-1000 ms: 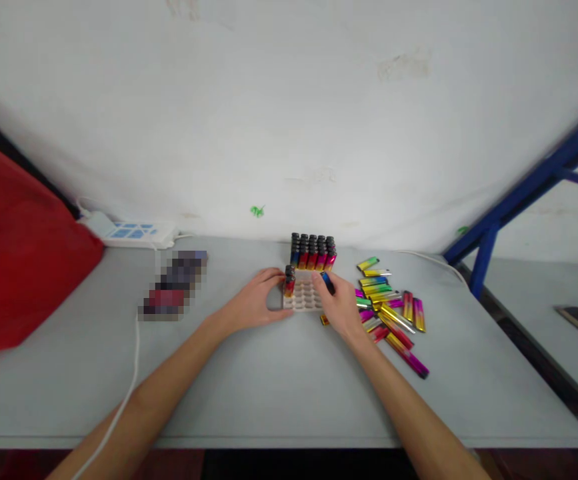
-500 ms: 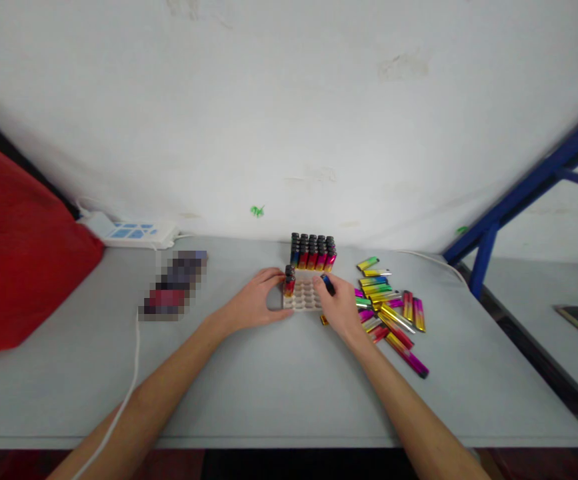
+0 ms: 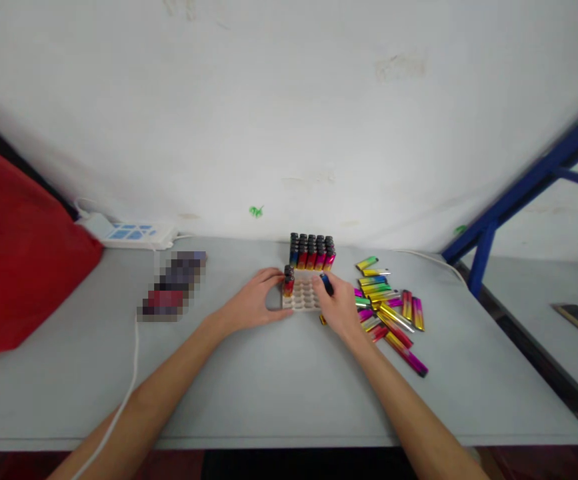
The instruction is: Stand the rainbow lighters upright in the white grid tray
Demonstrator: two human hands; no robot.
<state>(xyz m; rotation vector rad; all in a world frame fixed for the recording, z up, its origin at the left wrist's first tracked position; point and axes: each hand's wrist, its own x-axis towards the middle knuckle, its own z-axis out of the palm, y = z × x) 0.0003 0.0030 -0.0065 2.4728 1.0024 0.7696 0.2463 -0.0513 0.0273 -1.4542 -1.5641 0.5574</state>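
Note:
A pale tray with rows of holes (image 3: 305,293) lies on the table between my hands. My left hand (image 3: 253,301) grips its left side, the thumb at the near corner and the fingers around the far end. Two or so lighters with black tops and red-gold bodies (image 3: 289,283) stand upright at the tray's left edge. Over the right part of the tray, my right hand (image 3: 339,303) is closed on a dark blue lighter (image 3: 327,284); its lower end is hidden. Just behind the tray stands a block of upright lighters (image 3: 313,252) with black tops.
Many loose shiny lighters (image 3: 391,313) lie scattered to the right of my right hand. A blurred-out object (image 3: 173,283) with a white cable (image 3: 136,353), a power strip (image 3: 133,233) and a red cloth (image 3: 23,260) are at left. A blue frame (image 3: 483,247) rises at right.
The view has shifted very slightly. Both hands, the tray and the lighter in my right hand stay nearly where they were.

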